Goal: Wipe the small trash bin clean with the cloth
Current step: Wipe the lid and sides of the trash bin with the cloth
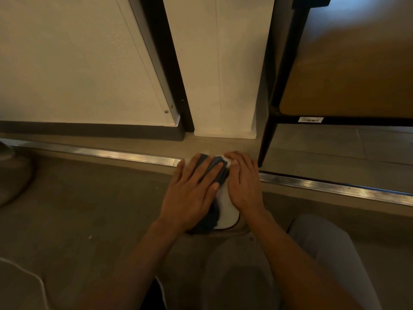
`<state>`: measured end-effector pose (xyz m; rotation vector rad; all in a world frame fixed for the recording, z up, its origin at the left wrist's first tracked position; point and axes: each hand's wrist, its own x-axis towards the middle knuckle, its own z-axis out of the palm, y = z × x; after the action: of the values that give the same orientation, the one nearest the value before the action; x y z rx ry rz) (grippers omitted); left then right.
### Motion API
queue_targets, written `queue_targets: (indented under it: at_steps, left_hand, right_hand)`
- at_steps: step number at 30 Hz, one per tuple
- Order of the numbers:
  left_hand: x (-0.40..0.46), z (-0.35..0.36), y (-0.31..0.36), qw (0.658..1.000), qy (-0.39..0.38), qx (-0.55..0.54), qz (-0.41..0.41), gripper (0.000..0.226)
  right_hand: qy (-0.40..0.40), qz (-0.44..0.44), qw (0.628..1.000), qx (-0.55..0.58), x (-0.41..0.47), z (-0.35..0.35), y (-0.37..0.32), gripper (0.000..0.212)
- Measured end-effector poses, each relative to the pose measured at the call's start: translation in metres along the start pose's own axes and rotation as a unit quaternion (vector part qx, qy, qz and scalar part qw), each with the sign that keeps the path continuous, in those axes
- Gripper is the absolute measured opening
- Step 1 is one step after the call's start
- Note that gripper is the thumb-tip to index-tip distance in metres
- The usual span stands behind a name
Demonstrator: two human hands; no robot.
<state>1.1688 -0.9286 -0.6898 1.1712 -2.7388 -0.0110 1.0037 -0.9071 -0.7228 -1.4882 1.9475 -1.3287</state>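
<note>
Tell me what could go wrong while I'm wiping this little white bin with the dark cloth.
The left hand presses the cloth with flat fingers, so it might slide off the curved bin. The right hand only rests on the bin's side, so the bin could roll toward the metal floor strip.

- An indoor room is shown, most likely in a home or office; the type cannot be fixed with certainty.
- A grey floor (78, 209) is crossed by a ribbed metal threshold strip (107, 153), as found at a sliding door.
- White wall panels (67, 63) edged by a dark frame (169, 70) are seen behind it.
- A dark-legged piece of furniture (271, 117) bearing a barcode label (310, 119) is seen at the right.
</note>
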Motion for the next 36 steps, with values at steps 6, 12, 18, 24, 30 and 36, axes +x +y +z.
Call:
queue_targets:
  at_steps: [6,12,18,24,30,36]
  left_hand:
    - [0.043,-0.004,0.002,0.983,0.041,-0.051,-0.169,0.051]
    - [0.023,0.003,0.022,0.992,0.047,-0.094,-0.071,0.053]
    - [0.024,0.003,-0.011,0.976,0.073,-0.175,-0.109,0.05]
    - [0.024,0.008,-0.007,0.976,0.109,-0.151,-0.109,0.045]
    - [0.023,0.005,-0.004,0.976,0.103,-0.148,-0.121,0.045]
    - [0.024,0.002,-0.003,0.96,0.103,-0.213,-0.152,0.044]
  right_hand:
    - [0.023,0.007,1.0,0.008,-0.002,0.003,0.0,0.054]
    - [0.02,0.004,1.0,-0.002,-0.003,0.002,-0.005,0.053]
    - [0.033,0.011,0.999,0.025,-0.002,0.003,-0.006,0.05]
    - [0.04,0.045,0.996,0.072,-0.005,0.003,-0.006,0.06]
    - [0.092,0.106,0.968,0.209,-0.006,-0.005,-0.008,0.043]
    - [0.14,0.071,0.976,0.152,-0.011,-0.004,-0.006,0.039]
